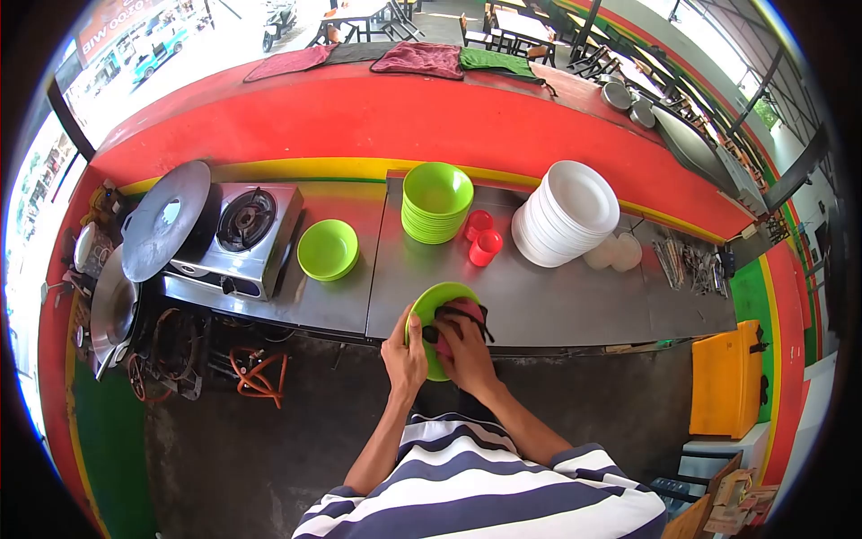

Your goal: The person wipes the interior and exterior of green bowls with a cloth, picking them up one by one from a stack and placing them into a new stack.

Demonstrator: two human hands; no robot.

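Note:
My left hand (405,356) grips the rim of a bright green bowl (436,296), which is tilted in front of my body at the counter's near edge. Inside the bowl, my right hand (466,352) presses a dark pink cloth (479,313) with black edging, its fingers bent around it. On the counter beyond stands a tall stack of green bowls (434,216). A shorter stack of green bowls (328,251) sits to its left, near the stove. Two red cups (486,247) stand right of the tall stack, beside a leaning pile of white plates (561,220).
A steel counter (431,305) runs across in front of me. At left are a gas stove (242,235), a large wok lid (168,220) and a wok (113,305). Cutlery (690,267) lies at the right end. A yellow container (724,382) stands lower right. Cloths (417,60) hang over the red wall.

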